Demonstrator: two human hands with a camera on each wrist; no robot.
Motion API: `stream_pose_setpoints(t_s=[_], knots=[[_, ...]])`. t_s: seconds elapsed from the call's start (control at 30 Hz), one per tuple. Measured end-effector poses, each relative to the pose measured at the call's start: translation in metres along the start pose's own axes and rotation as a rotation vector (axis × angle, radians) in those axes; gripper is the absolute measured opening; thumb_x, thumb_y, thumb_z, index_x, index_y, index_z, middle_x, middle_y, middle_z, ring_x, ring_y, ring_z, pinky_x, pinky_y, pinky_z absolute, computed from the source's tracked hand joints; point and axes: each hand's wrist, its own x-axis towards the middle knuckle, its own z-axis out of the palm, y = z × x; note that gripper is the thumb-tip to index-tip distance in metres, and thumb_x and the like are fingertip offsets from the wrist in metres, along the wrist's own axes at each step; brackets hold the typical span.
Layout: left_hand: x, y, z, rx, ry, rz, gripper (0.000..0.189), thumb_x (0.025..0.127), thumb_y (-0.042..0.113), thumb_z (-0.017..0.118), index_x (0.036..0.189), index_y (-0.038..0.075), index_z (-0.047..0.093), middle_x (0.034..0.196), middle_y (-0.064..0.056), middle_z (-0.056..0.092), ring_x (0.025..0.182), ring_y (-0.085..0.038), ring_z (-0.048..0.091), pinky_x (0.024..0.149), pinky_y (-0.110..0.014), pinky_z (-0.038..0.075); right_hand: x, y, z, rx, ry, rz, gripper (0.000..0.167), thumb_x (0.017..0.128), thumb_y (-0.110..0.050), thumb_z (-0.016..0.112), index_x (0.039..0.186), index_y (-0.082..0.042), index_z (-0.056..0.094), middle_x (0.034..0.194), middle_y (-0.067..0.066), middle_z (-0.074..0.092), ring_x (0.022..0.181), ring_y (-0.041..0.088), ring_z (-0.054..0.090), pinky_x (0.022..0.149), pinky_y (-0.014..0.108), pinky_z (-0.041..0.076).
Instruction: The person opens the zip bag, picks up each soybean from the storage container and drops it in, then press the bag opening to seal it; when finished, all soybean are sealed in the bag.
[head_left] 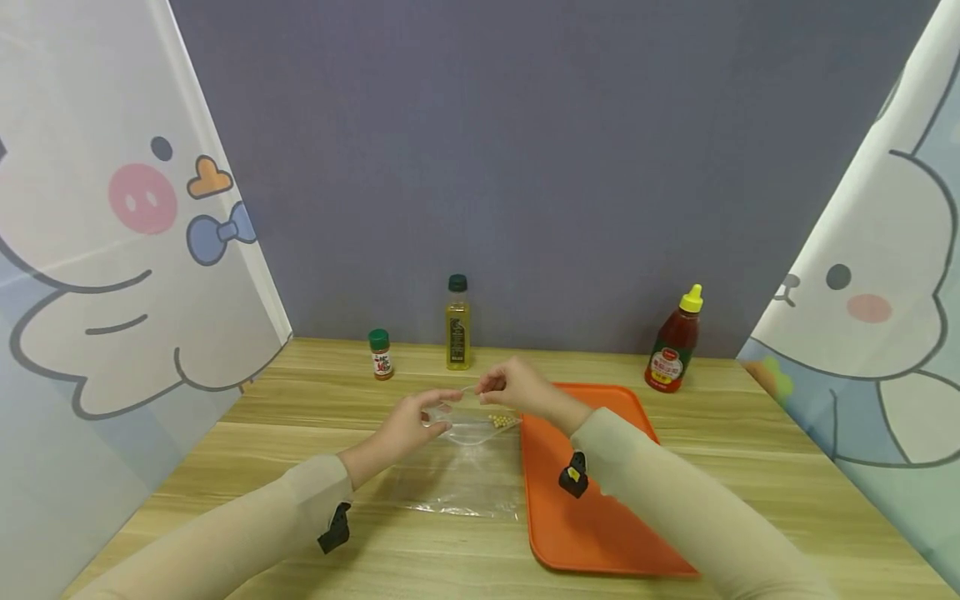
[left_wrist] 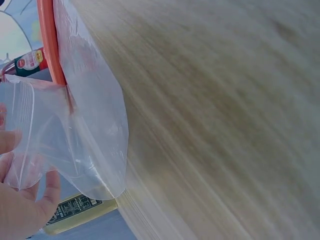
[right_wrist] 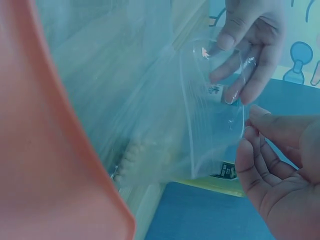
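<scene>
Both hands are at the mouth of a clear zip-seal plastic bag (head_left: 465, 479). My left hand (head_left: 411, 419) holds the left side of the mouth, its thumb apart from its fingers with the film between them. My right hand (head_left: 517, 387) pinches the far rim with thumb and fingertips; the right wrist view shows this right hand (right_wrist: 285, 175) at the edge beyond the zip strip. Between the hands the mouth gapes. Small round pale-yellow beans (head_left: 501, 422) show at the bag's right corner, beside the orange tray (head_left: 592, 533). The bag's lower part spreads toward me over the table.
At the back of the wooden table (head_left: 300, 400) stand a green-capped spice jar (head_left: 382, 357), an oil bottle (head_left: 458, 325) and a red sauce bottle (head_left: 673, 342) with a yellow cap. Behind them rises a grey panel (head_left: 480, 167), with cartoon-printed curtains (head_left: 112, 333) on both sides.
</scene>
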Motion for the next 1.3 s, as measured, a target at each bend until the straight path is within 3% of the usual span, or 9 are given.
stream_pose_setpoints(t_s=[0.37,0.73,0.93,1.3], knots=[[-0.001,0.000,-0.002,-0.011,0.001,0.011,0.049,0.084,-0.002,0.069,0.131,0.008,0.059,0.132,-0.011,0.061,0.110,-0.031,0.062,0.087,-0.046,0.055,-0.001,0.003,0.003,0.001,0.054,0.015,0.014,0.084,-0.005,0.073,0.098,-0.006,0.075,0.093,0.008,0.074,0.075,0.015,0.067,0.070,0.025,0.056],[-0.002,-0.003,0.002,0.005,0.040,0.073,0.049,0.082,-0.003,0.070,0.128,0.004,0.059,0.128,-0.013,0.064,0.105,-0.035,0.064,0.081,-0.041,0.056,-0.034,0.031,-0.020,0.060,0.073,0.020,0.012,0.086,-0.004,0.071,0.097,-0.006,0.075,0.093,0.010,0.074,0.078,0.013,0.066,0.074,0.029,0.057],[-0.003,-0.003,0.001,-0.021,0.020,0.024,0.049,0.082,-0.004,0.070,0.129,0.005,0.059,0.130,-0.013,0.062,0.107,-0.033,0.063,0.084,-0.043,0.056,-0.057,0.050,-0.033,0.093,0.004,0.034,0.015,0.088,-0.003,0.067,0.101,-0.006,0.073,0.099,0.015,0.072,0.084,0.018,0.067,0.075,0.029,0.057],[-0.003,-0.003,0.003,-0.022,0.033,0.007,0.049,0.082,-0.004,0.070,0.128,0.008,0.060,0.129,-0.012,0.063,0.108,-0.033,0.062,0.084,-0.040,0.055,-0.093,0.079,-0.055,0.028,-0.139,0.000,0.017,0.085,0.004,0.068,0.101,0.005,0.070,0.091,0.017,0.071,0.076,0.009,0.063,0.067,0.020,0.055]])
